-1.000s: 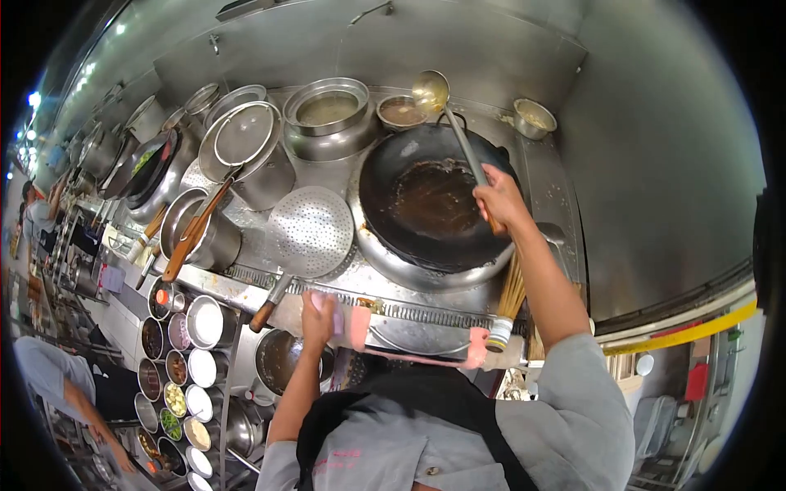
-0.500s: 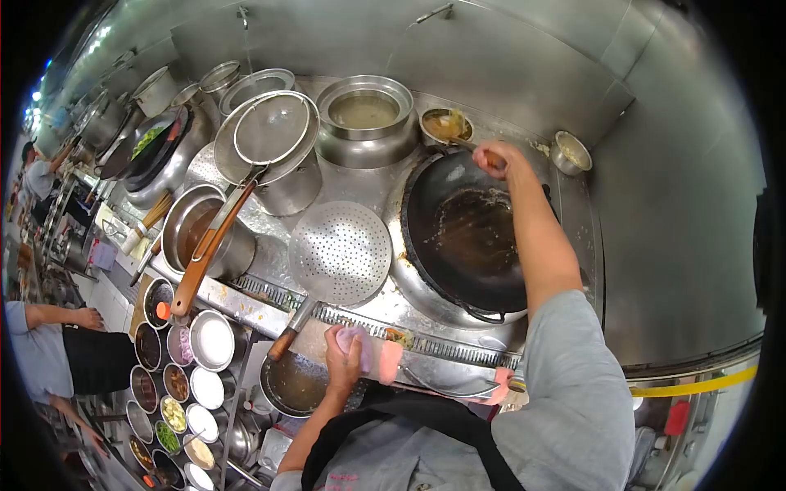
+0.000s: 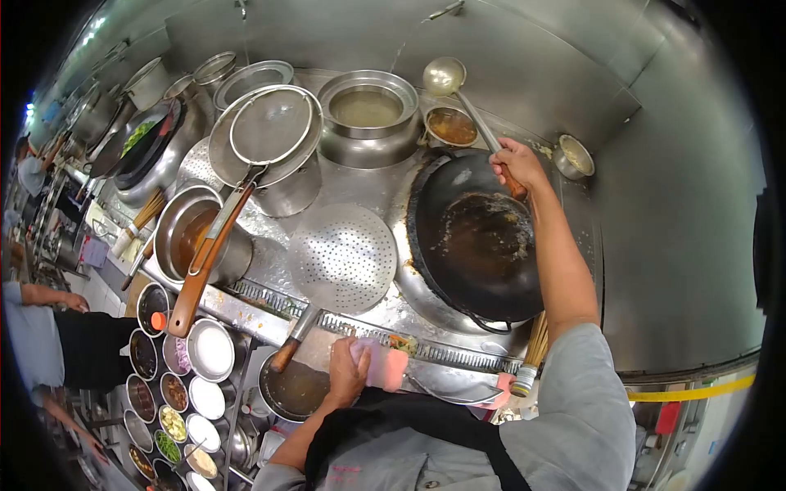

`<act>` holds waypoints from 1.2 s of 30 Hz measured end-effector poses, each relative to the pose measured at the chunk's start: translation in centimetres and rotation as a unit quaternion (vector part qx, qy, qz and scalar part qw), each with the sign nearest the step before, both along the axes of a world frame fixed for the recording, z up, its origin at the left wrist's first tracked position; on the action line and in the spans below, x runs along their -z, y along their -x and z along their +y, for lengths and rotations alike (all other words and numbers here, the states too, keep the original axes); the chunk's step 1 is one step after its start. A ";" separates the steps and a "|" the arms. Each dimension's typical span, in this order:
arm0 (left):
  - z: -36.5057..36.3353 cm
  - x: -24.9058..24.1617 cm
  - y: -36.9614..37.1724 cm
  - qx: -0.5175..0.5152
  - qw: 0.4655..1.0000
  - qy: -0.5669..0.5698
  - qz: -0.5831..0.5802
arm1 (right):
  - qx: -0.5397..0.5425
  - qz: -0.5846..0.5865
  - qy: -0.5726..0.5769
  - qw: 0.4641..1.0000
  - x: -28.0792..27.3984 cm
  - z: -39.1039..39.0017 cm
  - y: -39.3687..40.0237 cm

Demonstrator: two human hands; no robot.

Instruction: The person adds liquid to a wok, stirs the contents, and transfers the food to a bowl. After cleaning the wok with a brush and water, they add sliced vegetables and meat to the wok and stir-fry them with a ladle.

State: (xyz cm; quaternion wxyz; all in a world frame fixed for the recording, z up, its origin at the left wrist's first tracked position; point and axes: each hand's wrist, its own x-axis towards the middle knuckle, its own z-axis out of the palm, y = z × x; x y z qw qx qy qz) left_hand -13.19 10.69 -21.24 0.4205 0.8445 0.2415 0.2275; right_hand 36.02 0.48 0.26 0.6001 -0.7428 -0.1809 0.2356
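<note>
My right hand (image 3: 518, 166) is closed around the wooden handle of a ladle (image 3: 471, 105). The ladle's metal bowl hangs up and to the left, above a small bowl of brown liquid (image 3: 452, 126). Under my right forearm sits a black wok (image 3: 446, 245), with a dark wet pool and some froth at its bottom. Close to my body, my left hand (image 3: 348, 372) is closed on a light purple cloth (image 3: 365, 353). A pink cloth (image 3: 395, 368) lies beside it. Just left of that hand is a wooden-handled tool (image 3: 288, 352).
A round perforated strainer (image 3: 344, 258) lies left of the wok. Behind stand a wide pot of liquid (image 3: 366, 143) and mesh strainers on a pot (image 3: 270, 127). Ingredient bowls (image 3: 210, 349) fill the lower left. A bamboo brush (image 3: 535, 352) stands near my right elbow. Another person (image 3: 37, 335) is at far left.
The ladle has risen out of the small bowl of brown liquid, and its bowl now shows above it. My right hand has shifted slightly right. The bamboo brush has come into view.
</note>
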 end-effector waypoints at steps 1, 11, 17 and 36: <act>0.3 0.0 0.1 0.010 1.000 -0.009 0.005 | -0.014 0.003 0.005 1.000 -0.2 1.3 0.1; -0.1 -0.7 -0.6 0.064 0.996 -0.063 0.020 | -0.073 -0.050 0.229 0.969 5.0 20.0 0.1; 0.4 -4.5 0.6 0.036 0.998 -0.036 -0.025 | -0.008 0.554 -0.305 0.775 9.0 19.9 -3.0; 0.6 -7.5 -33.0 -0.037 0.750 0.637 -0.175 | -0.036 0.299 -0.230 0.925 -4.3 -17.8 20.0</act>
